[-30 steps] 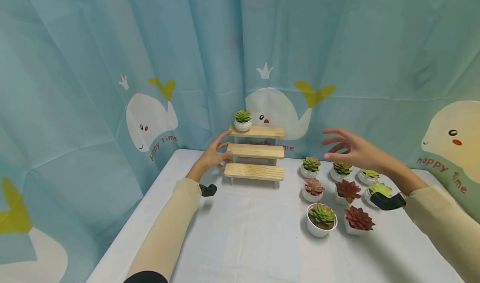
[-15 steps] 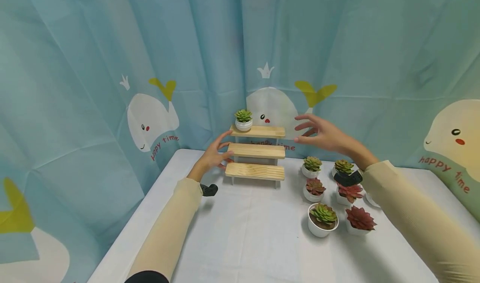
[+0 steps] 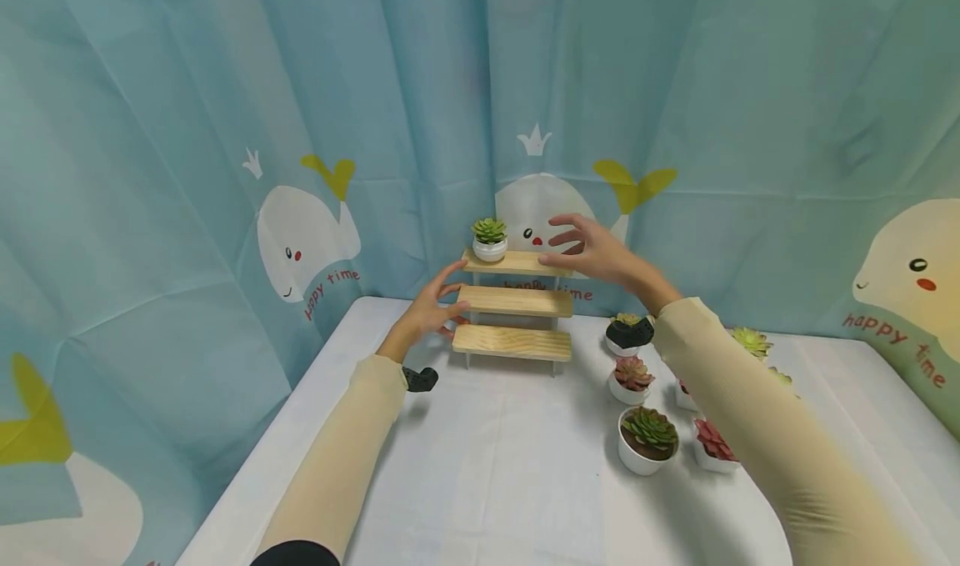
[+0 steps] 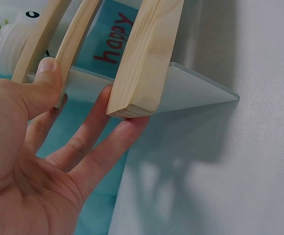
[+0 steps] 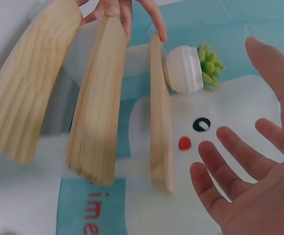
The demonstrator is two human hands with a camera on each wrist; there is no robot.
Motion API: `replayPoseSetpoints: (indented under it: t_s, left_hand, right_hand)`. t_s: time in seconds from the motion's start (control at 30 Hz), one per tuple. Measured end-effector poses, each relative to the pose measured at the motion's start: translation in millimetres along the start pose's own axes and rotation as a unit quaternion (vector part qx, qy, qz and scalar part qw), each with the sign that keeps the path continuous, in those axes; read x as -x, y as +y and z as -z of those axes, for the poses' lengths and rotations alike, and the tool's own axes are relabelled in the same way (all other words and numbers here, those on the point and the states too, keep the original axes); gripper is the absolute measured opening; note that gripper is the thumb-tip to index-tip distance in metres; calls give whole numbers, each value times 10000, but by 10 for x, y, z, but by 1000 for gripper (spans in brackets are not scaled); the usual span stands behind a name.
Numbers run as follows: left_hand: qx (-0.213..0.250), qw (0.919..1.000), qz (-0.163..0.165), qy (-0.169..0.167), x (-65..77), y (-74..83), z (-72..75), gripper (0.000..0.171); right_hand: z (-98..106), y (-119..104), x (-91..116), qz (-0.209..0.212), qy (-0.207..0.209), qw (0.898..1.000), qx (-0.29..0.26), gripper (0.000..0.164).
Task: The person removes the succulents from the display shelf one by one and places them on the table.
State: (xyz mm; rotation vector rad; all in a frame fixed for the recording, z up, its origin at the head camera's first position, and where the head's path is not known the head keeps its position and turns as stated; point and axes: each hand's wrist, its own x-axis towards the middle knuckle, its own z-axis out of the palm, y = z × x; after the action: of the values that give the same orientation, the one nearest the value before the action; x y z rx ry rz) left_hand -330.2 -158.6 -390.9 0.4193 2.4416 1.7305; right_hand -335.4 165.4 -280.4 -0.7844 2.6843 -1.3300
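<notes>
A three-tier wooden display stand (image 3: pixel 514 302) stands at the back of the table. My left hand (image 3: pixel 426 309) holds its left end; in the left wrist view the thumb and fingers (image 4: pixel 90 127) lie against the board ends. A green succulent in a white pot (image 3: pixel 490 241) sits at the left of the top board. My right hand (image 3: pixel 588 249) hovers by that board's right end, fingers spread and loosely bent. Nothing is in it in the right wrist view, where the stand (image 5: pixel 98 103) and potted succulent (image 5: pixel 186 68) appear beside it.
Several potted succulents stand on the right of the white table (image 3: pixel 525 466), among them a green one (image 3: pixel 647 441), a pinkish one (image 3: pixel 630 380) and a red one (image 3: pixel 716 445). My right sleeve hides some. A blue whale-print curtain (image 3: pixel 420 91) hangs behind.
My right hand has moved left from above the succulents to the right end of the top board. The left hand stays at the stand, and the potted succulent on top has not moved.
</notes>
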Motion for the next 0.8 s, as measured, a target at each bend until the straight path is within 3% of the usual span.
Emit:
replayPoseSetpoints:
  t_s: [0.43, 0.8]
  left_hand:
    - [53, 9999, -59, -68, 12, -10, 17, 78]
    - [44, 9999, 90, -33, 5, 6, -16, 77]
  right_hand:
    - [-343, -27, -363, -93, 313, 9986, -423, 79]
    - [-542, -26, -508, -274, 308, 9973, -609, 77]
